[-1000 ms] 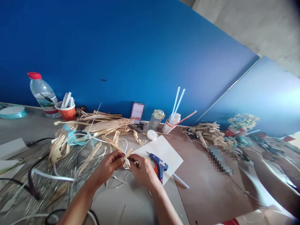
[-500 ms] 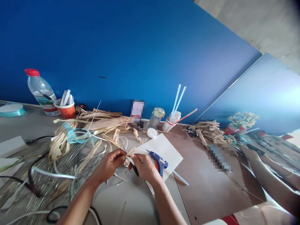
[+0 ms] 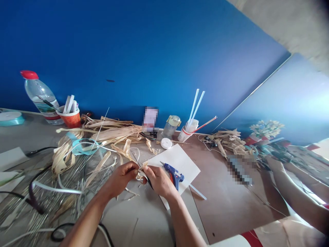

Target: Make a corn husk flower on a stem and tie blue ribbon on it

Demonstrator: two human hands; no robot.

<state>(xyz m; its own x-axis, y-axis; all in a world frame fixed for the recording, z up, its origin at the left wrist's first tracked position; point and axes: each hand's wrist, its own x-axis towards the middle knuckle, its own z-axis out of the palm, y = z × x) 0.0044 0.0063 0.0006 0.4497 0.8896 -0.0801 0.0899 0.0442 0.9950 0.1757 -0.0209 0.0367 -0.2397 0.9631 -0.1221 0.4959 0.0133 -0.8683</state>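
Observation:
My left hand (image 3: 123, 177) and my right hand (image 3: 159, 181) meet above the table, fingers pinched on a small pale strip of dried corn husk (image 3: 144, 166). A slim black handle shows under my right palm; its tool is mostly hidden, so I cannot tell its kind. Just right of my right hand, a blue glue gun (image 3: 175, 175) lies on a white sheet (image 3: 190, 168). Curled husk scraps (image 3: 125, 149) lie beyond my left hand. Left of my left forearm spreads a heap of thin metal wires (image 3: 69, 185).
A pile of dried husks (image 3: 113, 132) lies along the blue partition (image 3: 154, 51). Behind stand a bottle (image 3: 41, 94), a red cup (image 3: 70, 119), a glass jar (image 3: 171, 126) and a cup with glue sticks (image 3: 185, 134). At right are a co-worker's arms (image 3: 298, 192).
The view has shifted slightly. My fingers have moved a little on the husk strip, and the black handle under my right palm shows less. A co-worker's arms at right have shifted slightly.

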